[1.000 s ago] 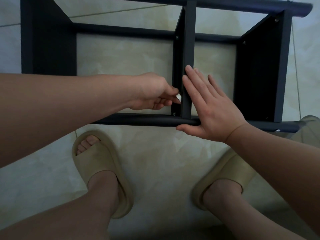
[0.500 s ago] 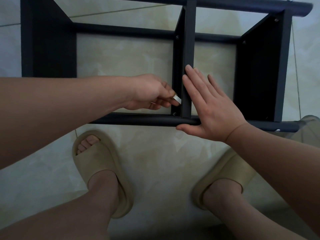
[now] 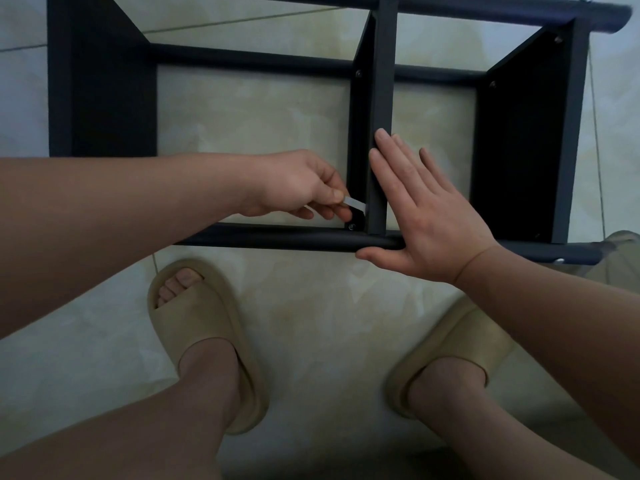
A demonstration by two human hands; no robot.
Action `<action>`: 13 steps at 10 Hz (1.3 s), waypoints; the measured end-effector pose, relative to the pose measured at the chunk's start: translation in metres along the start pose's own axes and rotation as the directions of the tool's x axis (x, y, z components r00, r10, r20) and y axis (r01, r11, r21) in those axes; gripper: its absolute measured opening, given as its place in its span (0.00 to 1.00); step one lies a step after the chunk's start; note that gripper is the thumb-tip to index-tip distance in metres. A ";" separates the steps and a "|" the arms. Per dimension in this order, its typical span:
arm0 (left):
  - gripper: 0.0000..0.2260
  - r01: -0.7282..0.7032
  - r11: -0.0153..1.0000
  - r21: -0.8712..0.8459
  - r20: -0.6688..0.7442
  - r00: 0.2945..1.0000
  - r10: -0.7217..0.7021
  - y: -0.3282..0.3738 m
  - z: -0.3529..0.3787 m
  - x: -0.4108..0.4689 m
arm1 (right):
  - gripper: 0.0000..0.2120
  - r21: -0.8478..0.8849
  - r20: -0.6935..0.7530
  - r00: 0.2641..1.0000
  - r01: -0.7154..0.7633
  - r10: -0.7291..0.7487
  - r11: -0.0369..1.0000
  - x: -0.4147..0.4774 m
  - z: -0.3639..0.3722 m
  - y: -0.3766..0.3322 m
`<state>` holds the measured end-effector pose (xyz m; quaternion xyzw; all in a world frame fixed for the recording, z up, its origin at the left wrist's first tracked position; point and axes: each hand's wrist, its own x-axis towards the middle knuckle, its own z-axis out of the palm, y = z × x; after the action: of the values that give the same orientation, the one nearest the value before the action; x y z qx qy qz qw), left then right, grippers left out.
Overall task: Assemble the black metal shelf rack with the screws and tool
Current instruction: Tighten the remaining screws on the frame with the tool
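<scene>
The black metal shelf rack [image 3: 381,74] stands on the tiled floor, seen from above, with a near rail [image 3: 277,237], a middle upright and two side panels. My left hand [image 3: 298,185] pinches a small flat silver tool [image 3: 355,203] just above a screw [image 3: 352,226] at the joint of the middle upright and the near rail. My right hand [image 3: 426,216] lies flat with straight fingers against the right side of the middle upright, its thumb under the near rail.
My two feet in beige slippers [image 3: 204,341] [image 3: 450,355] stand on the pale tiled floor [image 3: 311,306] just in front of the rack. More screws show at the far joints [image 3: 359,74]. A bit of green cloth [image 3: 623,244] sits at the right edge.
My left hand has shifted slightly left and down, and the silver tool now shows more clearly above the screw. My right hand has stayed in place.
</scene>
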<state>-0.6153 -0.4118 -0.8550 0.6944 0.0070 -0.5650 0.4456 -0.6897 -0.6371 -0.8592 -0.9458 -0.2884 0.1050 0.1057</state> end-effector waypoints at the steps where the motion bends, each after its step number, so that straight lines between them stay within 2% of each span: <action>1: 0.06 -0.018 0.999 0.042 0.019 1.000 0.017 0.000 -0.001 -0.002 | 0.51 0.005 -0.001 1.000 0.000 0.000 1.000 0.000 0.000 0.000; 4: 0.05 -0.051 0.993 0.103 0.046 0.998 0.046 -0.005 0.003 -0.006 | 0.51 0.004 0.002 1.000 -0.004 0.004 1.000 0.001 -0.001 -0.001; 7: 0.05 -0.062 0.985 0.164 0.013 0.998 0.061 -0.011 0.011 -0.006 | 0.51 -0.002 -0.001 1.000 -0.005 0.005 1.000 0.001 0.000 0.000; 8: 0.06 -0.045 0.975 0.218 -0.039 0.998 0.054 -0.006 0.014 -0.004 | 0.51 0.008 0.014 1.000 -0.007 0.007 1.000 0.000 -0.002 -0.001; 10: 0.08 0.141 0.853 0.502 -0.217 0.976 -0.034 0.010 -0.001 -0.013 | 0.55 0.128 0.180 0.982 -0.074 0.050 0.989 0.002 -0.019 -0.006; 11: 0.09 0.182 0.822 0.539 -0.309 0.951 -0.008 0.023 -0.016 -0.026 | 0.56 0.170 0.216 0.973 -0.116 0.078 0.979 0.009 -0.036 -0.007; 12: 0.10 0.162 0.810 0.564 -0.433 0.893 0.122 0.046 -0.035 -0.029 | 0.49 0.171 0.172 0.974 -0.178 0.149 0.969 0.029 -0.061 0.011; 13: 0.08 0.086 0.796 0.599 -0.525 0.793 0.309 0.075 -0.058 -0.022 | 0.41 0.192 0.091 0.952 -0.306 0.294 0.932 0.064 -0.083 0.041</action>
<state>-0.5396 -0.4098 -0.7943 0.9388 -0.0732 -0.2598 0.2140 -0.5944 -0.6455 -0.7997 -0.9593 -0.1314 0.1776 0.1758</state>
